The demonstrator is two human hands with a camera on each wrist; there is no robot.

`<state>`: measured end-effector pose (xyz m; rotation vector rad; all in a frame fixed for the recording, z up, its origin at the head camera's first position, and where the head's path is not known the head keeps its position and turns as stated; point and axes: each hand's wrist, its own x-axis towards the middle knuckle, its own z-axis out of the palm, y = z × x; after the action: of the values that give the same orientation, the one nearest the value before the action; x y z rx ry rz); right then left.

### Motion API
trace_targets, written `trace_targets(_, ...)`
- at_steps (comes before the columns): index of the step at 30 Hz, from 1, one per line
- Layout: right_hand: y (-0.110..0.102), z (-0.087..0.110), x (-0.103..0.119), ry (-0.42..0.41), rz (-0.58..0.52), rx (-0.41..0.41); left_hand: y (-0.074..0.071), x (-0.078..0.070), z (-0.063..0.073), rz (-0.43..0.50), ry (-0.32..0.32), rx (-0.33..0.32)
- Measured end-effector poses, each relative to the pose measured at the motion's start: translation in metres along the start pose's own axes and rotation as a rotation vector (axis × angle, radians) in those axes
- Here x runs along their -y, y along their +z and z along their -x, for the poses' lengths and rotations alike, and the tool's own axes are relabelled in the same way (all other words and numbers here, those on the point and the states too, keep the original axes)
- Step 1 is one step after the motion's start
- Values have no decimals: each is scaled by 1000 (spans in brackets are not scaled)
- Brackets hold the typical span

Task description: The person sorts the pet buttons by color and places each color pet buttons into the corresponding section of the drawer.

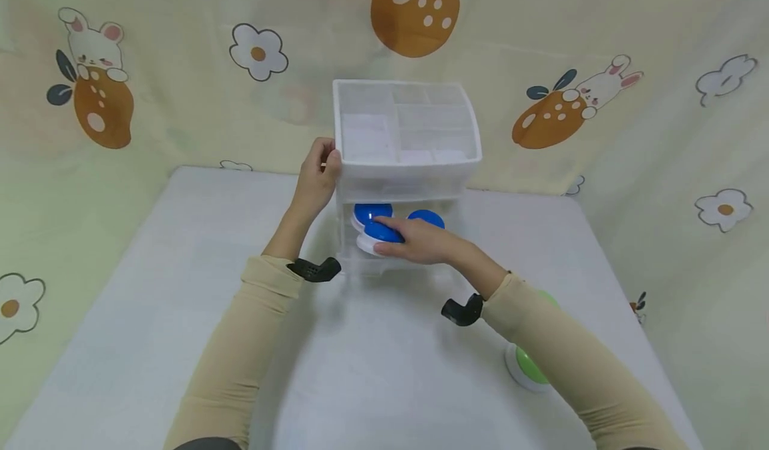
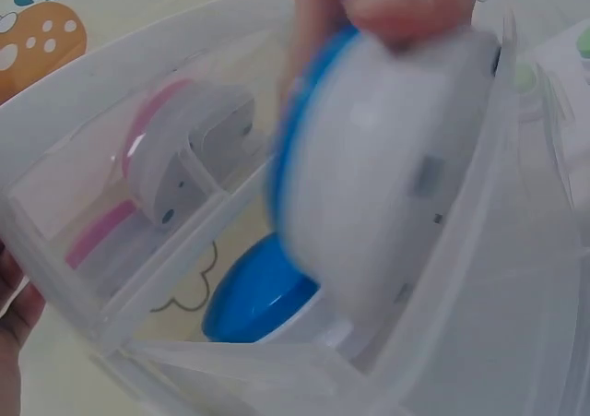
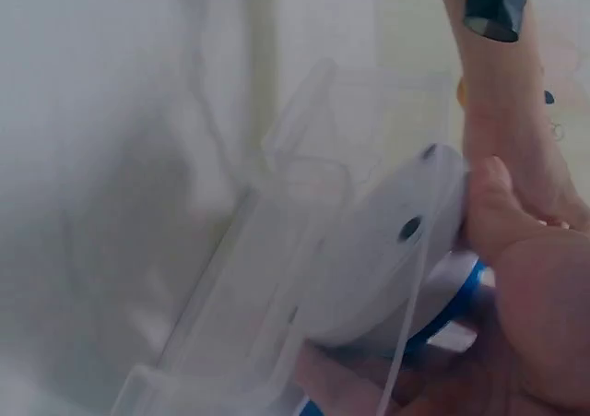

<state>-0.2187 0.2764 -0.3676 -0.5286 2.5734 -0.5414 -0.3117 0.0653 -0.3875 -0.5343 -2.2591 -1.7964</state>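
Observation:
A white translucent drawer cabinet (image 1: 408, 181) stands at the back middle of the table, its lower drawer (image 1: 366, 264) pulled out. My left hand (image 1: 317, 177) holds the cabinet's left side, thumb toward the front. Over the open drawer, my right hand (image 1: 423, 242) grips a round buzzer-like button with a blue dome and white base (image 1: 384, 234). It is tilted, and its flat underside (image 3: 387, 241) shows in the right wrist view. Two more blue-domed buttons (image 1: 372, 212) (image 1: 427, 218) lie in the drawer. The left wrist view shows the held button blurred.
Pink-topped buttons (image 2: 152, 139) show behind the cabinet's clear plastic in the left wrist view. A green-domed button (image 1: 529, 368) sits on the white table (image 1: 384, 370) at right, partly under my right sleeve, with more green behind the sleeve. A patterned curtain (image 1: 180, 103) hangs behind.

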Motion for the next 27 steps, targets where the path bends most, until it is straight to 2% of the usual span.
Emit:
trace_targets(6,-4,6,-3,-57,86,-39,-1,-6,-3,-4,20,-2)
trace_targets(12,-8,12,0,-38,175,-86,0,-11,-6,-12,12,-3)
trace_targets(14,-8,14,1,-39,262,-116,0,-10,-7,-11,9,-2)
trace_targets(19,-7,12,5,-77,566,-236,-4,-8,-9,-2,12,-24)
trace_targets(21,-8,9,7,-95,639,-264,-8,-7,-9,3,16,-42)
trace_targets(24,-10,2,15,-122,690,-244,-14,-5,-8,28,25,-82)
trace_targets(27,-12,-5,22,-147,687,-176,-17,-2,-6,56,33,-116)
